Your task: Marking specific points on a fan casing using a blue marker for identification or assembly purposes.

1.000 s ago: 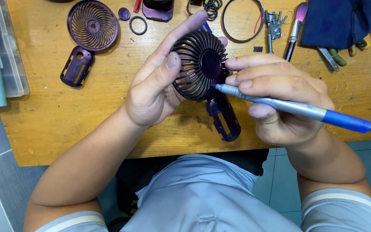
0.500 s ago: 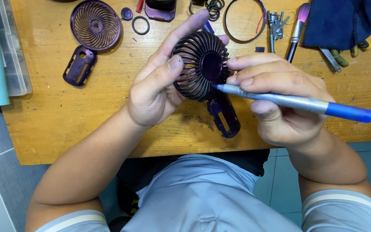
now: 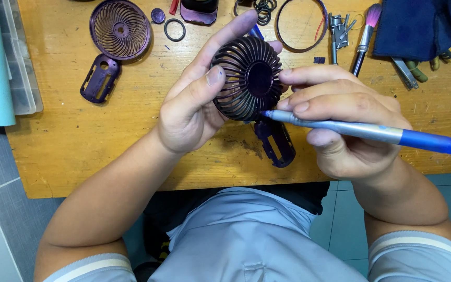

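A small round dark purple plastic fan point(image 3: 249, 78) with a ribbed grille is held up over the yellow wooden table point(image 3: 69, 141). Its round face looks up at the camera, and its purple handle part point(image 3: 275, 142) hangs down toward the person, so the fan's long way runs from far to near.

The left hand point(image 3: 191, 104) holds the fan from the left side. Its thumb presses on the rim and its long fingers reach up behind the fan head. The right hand point(image 3: 348, 122) is just to the right of the fan. Its fingers are curled tight and pinch a blue and grey pen-shaped tool point(image 3: 364, 131). The tool lies almost flat, pointing left, and its tip touches the low right edge of the grille. Both hands are close to the fan, but only the left one carries it.

Farther off, a loose round purple grille point(image 3: 120, 28) and a purple handle cover point(image 3: 100, 78) lie on the table at the top left. A small black ring point(image 3: 174, 30) lies near them. A clear plastic box point(image 3: 19, 68) sits at the left edge; what is in it cannot be seen. A dark blue cloth point(image 3: 421, 26) lies at the top right.
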